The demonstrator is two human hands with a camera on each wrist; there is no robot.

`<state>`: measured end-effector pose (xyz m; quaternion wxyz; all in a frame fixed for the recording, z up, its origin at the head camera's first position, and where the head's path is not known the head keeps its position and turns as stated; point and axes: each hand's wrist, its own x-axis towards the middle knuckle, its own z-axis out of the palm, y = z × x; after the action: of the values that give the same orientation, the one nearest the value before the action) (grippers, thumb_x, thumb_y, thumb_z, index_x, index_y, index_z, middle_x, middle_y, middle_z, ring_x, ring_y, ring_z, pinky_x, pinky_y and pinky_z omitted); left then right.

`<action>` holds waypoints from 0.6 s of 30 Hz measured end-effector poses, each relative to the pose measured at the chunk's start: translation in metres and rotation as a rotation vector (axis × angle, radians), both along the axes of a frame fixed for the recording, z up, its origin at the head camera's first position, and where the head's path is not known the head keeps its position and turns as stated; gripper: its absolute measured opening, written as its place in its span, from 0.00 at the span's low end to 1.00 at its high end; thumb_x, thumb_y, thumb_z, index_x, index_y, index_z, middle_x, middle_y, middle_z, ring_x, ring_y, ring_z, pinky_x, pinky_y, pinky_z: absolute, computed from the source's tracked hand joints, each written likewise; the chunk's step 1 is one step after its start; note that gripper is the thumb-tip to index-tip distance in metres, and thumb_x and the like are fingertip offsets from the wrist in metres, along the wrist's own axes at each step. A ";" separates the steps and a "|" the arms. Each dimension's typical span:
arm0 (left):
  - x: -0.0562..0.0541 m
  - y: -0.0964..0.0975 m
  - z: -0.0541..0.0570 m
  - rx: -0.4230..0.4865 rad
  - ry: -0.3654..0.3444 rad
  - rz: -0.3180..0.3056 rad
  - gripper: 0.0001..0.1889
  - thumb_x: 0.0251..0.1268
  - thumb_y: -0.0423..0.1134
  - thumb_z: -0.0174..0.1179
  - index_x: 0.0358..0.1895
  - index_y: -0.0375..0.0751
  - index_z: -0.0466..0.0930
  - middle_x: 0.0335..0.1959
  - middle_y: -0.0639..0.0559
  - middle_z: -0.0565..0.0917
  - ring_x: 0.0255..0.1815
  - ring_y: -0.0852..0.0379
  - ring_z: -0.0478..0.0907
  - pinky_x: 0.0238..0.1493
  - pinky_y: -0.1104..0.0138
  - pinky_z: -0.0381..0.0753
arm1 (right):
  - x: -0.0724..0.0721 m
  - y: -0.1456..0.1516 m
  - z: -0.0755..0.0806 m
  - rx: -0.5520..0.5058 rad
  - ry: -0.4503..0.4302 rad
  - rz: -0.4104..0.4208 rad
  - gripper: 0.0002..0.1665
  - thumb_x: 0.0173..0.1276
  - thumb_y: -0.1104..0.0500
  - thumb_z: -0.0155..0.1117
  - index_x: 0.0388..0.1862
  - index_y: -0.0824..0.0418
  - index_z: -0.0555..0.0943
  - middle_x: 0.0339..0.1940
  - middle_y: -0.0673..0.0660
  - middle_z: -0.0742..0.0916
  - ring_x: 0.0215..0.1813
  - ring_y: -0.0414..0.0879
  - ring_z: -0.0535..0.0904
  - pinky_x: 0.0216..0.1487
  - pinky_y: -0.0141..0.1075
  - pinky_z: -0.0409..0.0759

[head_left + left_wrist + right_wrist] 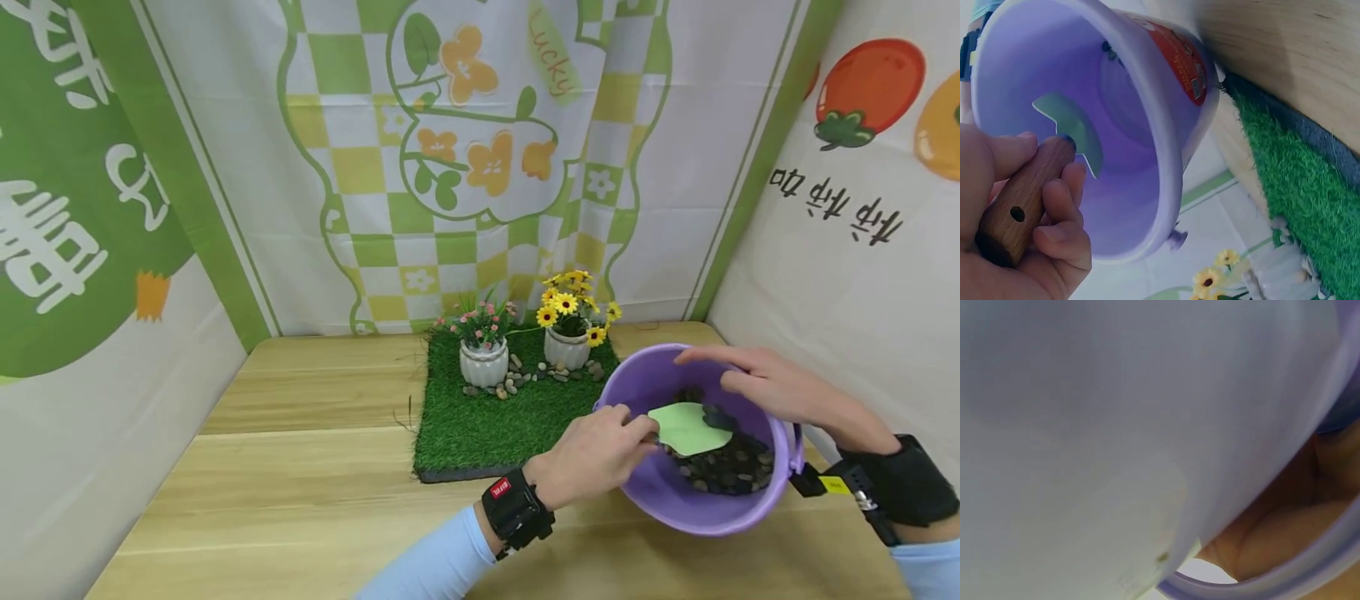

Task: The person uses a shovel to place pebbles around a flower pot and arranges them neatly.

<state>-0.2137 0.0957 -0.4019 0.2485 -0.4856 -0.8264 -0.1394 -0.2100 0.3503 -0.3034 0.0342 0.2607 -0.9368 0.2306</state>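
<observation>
A purple bucket [652, 498] stands on the right of the table, its mouth facing me, with dark pebbles [723, 473] at the bottom. My left hand [588, 454] grips a small trowel by its brown wooden handle [1025, 200]. The trowel's pale green blade [686, 427] reaches into the bucket, above the pebbles. At the bucket's far right rim, my right hand [780, 385] holds the edge, its index finger stretched along the rim. The right wrist view shows mostly the pale, blurred bucket wall [1085, 437], with part of the right hand [1291, 531] beyond it.
Left of the bucket lies an artificial grass mat [480, 433]. On it stand a white pot of pink flowers [483, 364] and a white pot of yellow flowers [567, 350], with small stones [517, 379] around them. Printed curtains [480, 167] enclose the wooden table [300, 483].
</observation>
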 end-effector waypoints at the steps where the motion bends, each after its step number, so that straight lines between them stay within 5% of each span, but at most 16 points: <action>1: 0.000 -0.003 0.001 0.002 -0.009 -0.006 0.10 0.73 0.50 0.55 0.49 0.53 0.80 0.29 0.63 0.72 0.25 0.69 0.63 0.21 0.83 0.56 | -0.001 0.001 0.000 -0.002 0.000 0.002 0.30 0.70 0.70 0.46 0.64 0.44 0.77 0.62 0.49 0.81 0.55 0.26 0.72 0.48 0.28 0.73; 18: 0.006 -0.057 0.022 0.035 -0.110 -0.032 0.09 0.74 0.46 0.55 0.48 0.51 0.80 0.31 0.60 0.76 0.25 0.67 0.62 0.26 0.81 0.55 | -0.009 -0.001 -0.003 0.017 -0.012 0.006 0.29 0.71 0.69 0.45 0.64 0.45 0.77 0.63 0.51 0.81 0.57 0.31 0.74 0.46 0.32 0.77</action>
<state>-0.2073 0.0389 -0.3801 0.2091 -0.4861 -0.8283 -0.1842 -0.2194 0.3495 -0.3060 0.0259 0.2623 -0.9382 0.2245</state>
